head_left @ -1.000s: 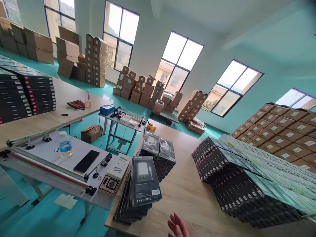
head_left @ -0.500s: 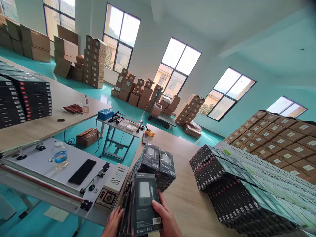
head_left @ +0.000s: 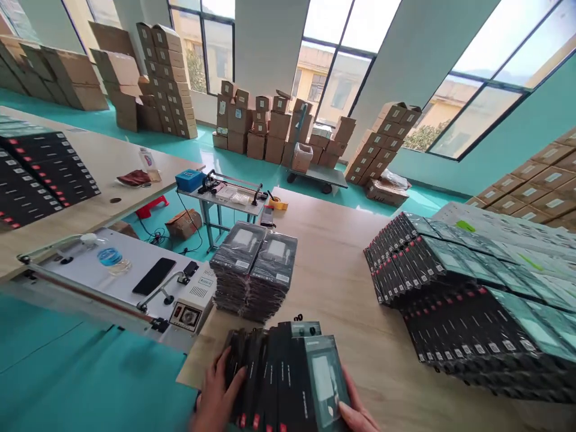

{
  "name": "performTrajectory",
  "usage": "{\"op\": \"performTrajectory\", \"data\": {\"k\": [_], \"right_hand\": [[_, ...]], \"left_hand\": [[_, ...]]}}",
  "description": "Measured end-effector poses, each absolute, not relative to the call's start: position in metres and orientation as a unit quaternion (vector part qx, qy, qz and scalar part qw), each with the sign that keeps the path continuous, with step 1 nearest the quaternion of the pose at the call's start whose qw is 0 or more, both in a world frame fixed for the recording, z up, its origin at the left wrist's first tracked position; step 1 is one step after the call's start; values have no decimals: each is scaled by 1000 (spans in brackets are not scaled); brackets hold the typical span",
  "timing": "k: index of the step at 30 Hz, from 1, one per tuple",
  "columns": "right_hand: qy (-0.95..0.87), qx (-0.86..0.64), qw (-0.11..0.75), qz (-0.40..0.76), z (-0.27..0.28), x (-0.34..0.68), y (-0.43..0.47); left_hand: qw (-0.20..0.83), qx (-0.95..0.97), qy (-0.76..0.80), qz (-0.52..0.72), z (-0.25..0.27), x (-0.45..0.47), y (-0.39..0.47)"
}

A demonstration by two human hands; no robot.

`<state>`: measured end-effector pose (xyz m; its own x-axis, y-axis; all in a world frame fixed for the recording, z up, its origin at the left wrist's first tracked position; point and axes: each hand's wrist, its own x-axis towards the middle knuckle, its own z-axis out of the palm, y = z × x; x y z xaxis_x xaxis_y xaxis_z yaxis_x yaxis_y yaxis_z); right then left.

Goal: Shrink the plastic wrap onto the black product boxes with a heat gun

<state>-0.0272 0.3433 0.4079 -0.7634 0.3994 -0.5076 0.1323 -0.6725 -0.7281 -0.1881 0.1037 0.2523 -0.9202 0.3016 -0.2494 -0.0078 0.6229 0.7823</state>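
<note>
At the lower middle, a row of thin black charger boxes (head_left: 288, 375) stands on edge between my hands. My left hand (head_left: 216, 390) presses against the row's left end, its fingers spread over the spines. At the other end, my right hand (head_left: 355, 408) grips the outermost box, whose front shows a white charger and cable, with the thumb on that front. Just beyond the row are two side-by-side stacks of plastic-wrapped charger boxes (head_left: 254, 258), lying flat on the wooden table (head_left: 333, 264). My right hand's other fingers are partly hidden behind the box.
Long rows of similar boxes (head_left: 432, 288) fill the table's right side. To the left is a sealing machine (head_left: 191, 309) bearing a black phone (head_left: 154, 276) and a water bottle (head_left: 112, 258). Yellow tape (head_left: 279, 204) lies at the table's far end. Cartons (head_left: 171, 84) line the windows.
The view has turned right and down. The boxes between my hands now fan out as a wider row with spines up, apart from the wrapped stacks. My right hand has moved right with the end box.
</note>
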Motion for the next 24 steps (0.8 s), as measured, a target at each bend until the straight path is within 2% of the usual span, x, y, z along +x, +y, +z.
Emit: {"op": "performTrajectory", "data": {"k": [3,6,9,11,13,17,21,24], "right_hand": [[-388,-353,74,848,369,3,396],[-447,-411,74,791,315,26,453],[-617,-406,25,674,277,41,507],[-730,-382,0,567,271,45,535],[-776,-329,-78,532,279,43,554],[-758,-293,-213,542,302,30,570],[-730,-281,-283,556,310,11,570],[-734,-273,-287,552,311,-2,561]], "left_hand": [[128,90,935,319,285,-163,133],[85,136,952,260,295,-140,163],[73,150,951,261,294,-127,183],[85,137,946,283,297,-129,186],[141,133,931,310,304,-141,184],[332,152,869,333,326,-179,183],[455,103,836,288,337,-199,196],[462,118,832,282,336,-201,205]]}}
